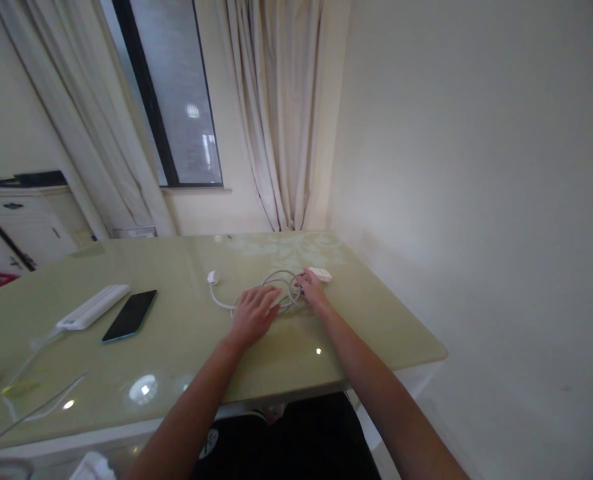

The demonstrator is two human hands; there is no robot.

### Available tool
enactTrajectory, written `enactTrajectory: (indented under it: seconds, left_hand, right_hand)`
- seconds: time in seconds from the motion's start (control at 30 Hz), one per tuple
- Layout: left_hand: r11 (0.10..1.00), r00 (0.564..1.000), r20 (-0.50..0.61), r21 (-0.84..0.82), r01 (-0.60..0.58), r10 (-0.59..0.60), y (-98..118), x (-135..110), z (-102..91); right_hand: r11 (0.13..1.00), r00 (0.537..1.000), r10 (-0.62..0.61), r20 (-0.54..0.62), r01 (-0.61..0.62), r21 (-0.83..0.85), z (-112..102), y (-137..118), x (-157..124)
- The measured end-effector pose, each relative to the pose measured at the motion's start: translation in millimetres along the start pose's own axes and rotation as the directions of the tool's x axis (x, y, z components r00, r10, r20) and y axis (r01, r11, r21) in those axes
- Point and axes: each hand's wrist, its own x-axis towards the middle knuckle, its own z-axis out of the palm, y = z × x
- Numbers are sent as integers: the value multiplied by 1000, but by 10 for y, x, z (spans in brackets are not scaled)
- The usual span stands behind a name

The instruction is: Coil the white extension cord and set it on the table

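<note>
A loosely coiled grey-white power cable (280,273) lies on the glossy table, its loops between my two hands. My left hand (254,312) rests over the left part of the loops, palm down with fingers stretched out. At the right side of the coil, my right hand (313,291) has its fingers closed on the cable; the fingertips are partly hidden. Just beyond that hand sits a white socket block (321,274). The cable's white plug (213,277) stands out to the left, away from both hands.
On the left of the table (186,347) lie a black phone (130,316) and a white power strip (94,307) with its cord. A thin cable (41,413) crosses the near left edge. A white wall (476,200) borders the right side; curtains (281,120) hang behind.
</note>
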Motion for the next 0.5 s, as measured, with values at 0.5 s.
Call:
enactTrajectory:
  seconds: [0.5]
  left_hand:
    - [955,832,514,292,59,-208,-1096,120,-159]
  right_hand:
    - [671,922,-385,28,301,-677,-196,-21,-82]
